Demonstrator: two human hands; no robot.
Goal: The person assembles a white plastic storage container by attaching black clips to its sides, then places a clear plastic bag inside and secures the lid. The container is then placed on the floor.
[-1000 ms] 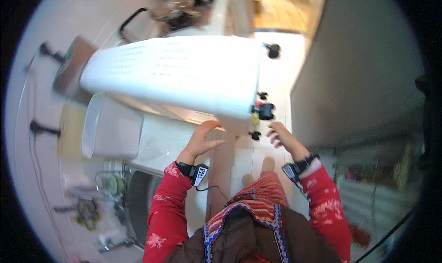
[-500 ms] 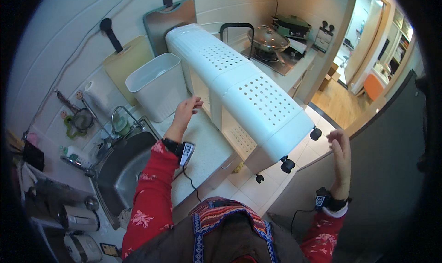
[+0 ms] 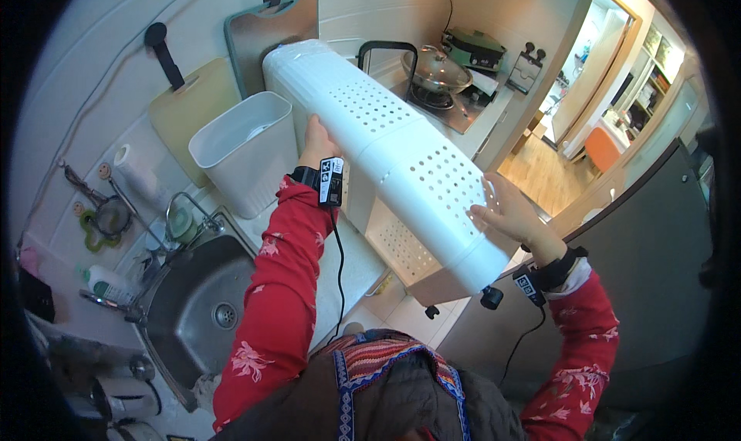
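Note:
A white rolling cart (image 3: 405, 144) with perforated sides lies over on its side, its far end on the counter. Its near end, with black casters (image 3: 492, 296), juts past the counter's front edge. My left hand (image 3: 318, 144) holds the cart's left edge around its middle, fingers partly hidden. Toward the caster end, my right hand (image 3: 513, 217) grips the upper right side, thumb over the holes. Just left of the cart stands a tall white bin (image 3: 247, 159).
A grey sink (image 3: 204, 310) with a faucet sits to the left. Cutting boards (image 3: 270, 43) lean against the wall. A lidded pan (image 3: 438, 72) rests on the stove beyond the cart. At right rises a large dark panel (image 3: 617, 286); a doorway lies beyond.
My left hand has moved forward onto the cart's edge. The right hand has come in from beyond the caster end onto the perforated side. The view has shifted slightly.

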